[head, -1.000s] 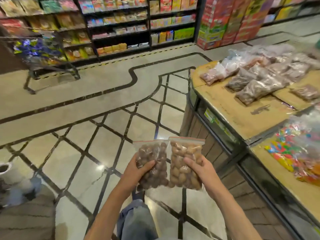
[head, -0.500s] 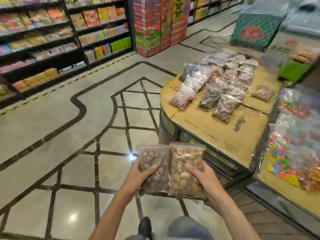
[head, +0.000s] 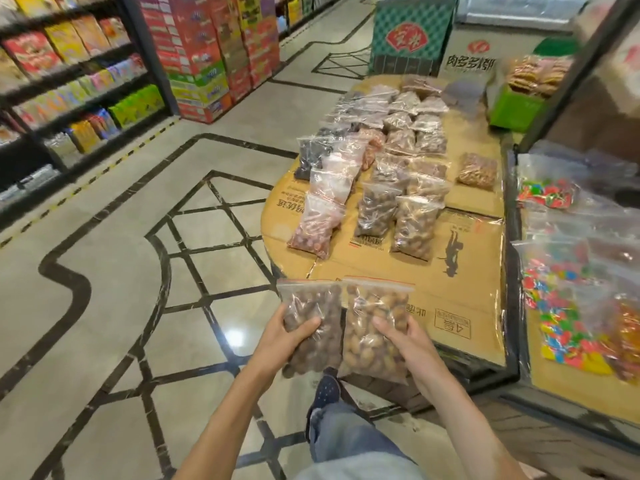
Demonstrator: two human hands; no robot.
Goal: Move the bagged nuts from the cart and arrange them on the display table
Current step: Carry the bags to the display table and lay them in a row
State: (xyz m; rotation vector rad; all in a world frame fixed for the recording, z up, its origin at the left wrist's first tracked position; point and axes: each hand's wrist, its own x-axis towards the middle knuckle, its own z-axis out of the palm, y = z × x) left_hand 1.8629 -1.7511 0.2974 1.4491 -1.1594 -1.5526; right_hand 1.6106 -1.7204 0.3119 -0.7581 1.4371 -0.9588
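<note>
Floor: polished grey tiles (head: 104, 306) with black inlaid lines, shop shelves (head: 69, 98) along the far left.
Worktop: cardboard-covered display worktop (head: 467, 271) ahead, carrying rows of clear bagged nuts (head: 398, 161).
Left hand: left hand (head: 287, 336) grips a zip bag of dark brown nuts (head: 311, 306), thumb curled over its front.
Right hand: right hand (head: 403, 337) grips a zip bag of pale tan nuts (head: 374, 306), thumb across the front.
Bags held: side by side, touching, upright, just before the worktop's near edge.
Right side: bags of coloured sweets (head: 554, 306) on a neighbouring stand.
Below: a jeans leg (head: 343, 441) and dark shoe (head: 327, 391).
</note>
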